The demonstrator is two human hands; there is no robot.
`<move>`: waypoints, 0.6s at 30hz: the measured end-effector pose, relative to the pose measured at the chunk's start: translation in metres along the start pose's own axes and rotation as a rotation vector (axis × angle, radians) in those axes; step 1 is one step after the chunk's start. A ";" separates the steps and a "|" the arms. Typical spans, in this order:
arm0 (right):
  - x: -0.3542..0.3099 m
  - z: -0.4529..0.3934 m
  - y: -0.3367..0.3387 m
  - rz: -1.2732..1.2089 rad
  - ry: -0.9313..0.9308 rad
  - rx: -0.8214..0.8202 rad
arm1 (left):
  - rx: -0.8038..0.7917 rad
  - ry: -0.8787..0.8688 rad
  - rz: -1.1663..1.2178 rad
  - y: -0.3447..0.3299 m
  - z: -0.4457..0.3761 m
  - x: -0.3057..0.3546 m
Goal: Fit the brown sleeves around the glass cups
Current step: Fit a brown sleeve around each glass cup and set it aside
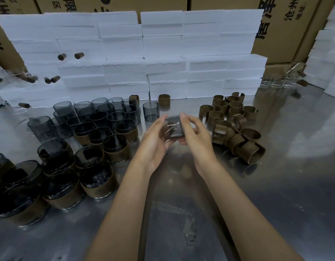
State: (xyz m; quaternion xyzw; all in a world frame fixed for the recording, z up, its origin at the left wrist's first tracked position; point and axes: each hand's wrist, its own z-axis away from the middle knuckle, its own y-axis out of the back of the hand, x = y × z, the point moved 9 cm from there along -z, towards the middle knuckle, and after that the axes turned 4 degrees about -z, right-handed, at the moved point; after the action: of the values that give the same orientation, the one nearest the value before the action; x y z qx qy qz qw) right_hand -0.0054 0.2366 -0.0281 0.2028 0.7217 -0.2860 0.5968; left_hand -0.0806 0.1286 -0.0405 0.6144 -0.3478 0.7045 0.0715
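Steel tabletop backs both hands: left hand and right hand curl their fingers around one smoky glass cup; brown sleeves lie right.

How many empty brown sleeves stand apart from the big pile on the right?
2: one sleeve stands alone by the foam wall; another is just to its left, behind the bare cups. Others may be hidden behind cups.
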 end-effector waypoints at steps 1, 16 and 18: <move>-0.002 0.000 0.000 0.027 0.029 0.008 | 0.002 0.015 0.041 -0.001 0.000 -0.002; -0.017 0.004 -0.003 0.416 0.278 0.105 | -0.058 0.067 0.000 -0.003 0.001 -0.003; -0.016 -0.013 -0.003 0.406 0.191 0.085 | 0.032 0.056 0.045 0.008 -0.003 -0.001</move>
State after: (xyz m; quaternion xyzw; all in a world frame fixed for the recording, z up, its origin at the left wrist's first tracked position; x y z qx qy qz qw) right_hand -0.0132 0.2435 -0.0102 0.3948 0.7066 -0.1697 0.5621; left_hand -0.0866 0.1247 -0.0445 0.5874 -0.3481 0.7285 0.0554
